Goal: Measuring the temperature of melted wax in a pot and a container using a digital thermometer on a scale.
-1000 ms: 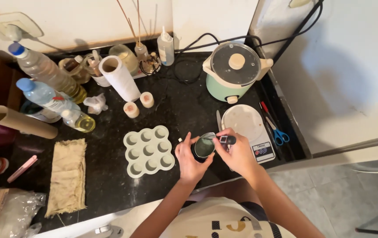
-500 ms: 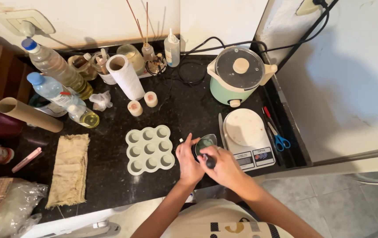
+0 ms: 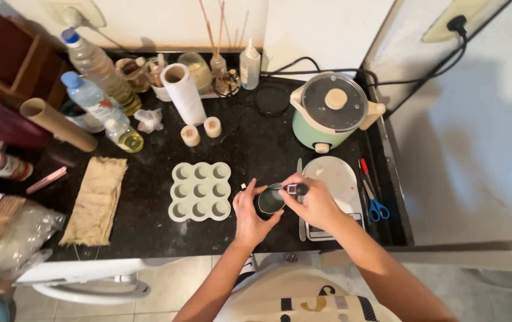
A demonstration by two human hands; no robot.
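At the near edge of the dark desk (image 3: 148, 203), a person's left hand (image 3: 250, 216) cups a small round tin (image 3: 269, 201), fingers wrapped about its wall, while the right hand (image 3: 314, 201) pinches a black-handled tool (image 3: 296, 189) over its mouth. The tin looks light, rigid and likely slick; its sides offer the safest hold. A pale silicone mould (image 3: 201, 191) lies just left.

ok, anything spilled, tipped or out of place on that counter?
No spill visible. Cluttered: a cardboard tube lies on its side at the left edge. A crumpled tissue sits by the bottles. The small cup stands upright between left hand and right hand.
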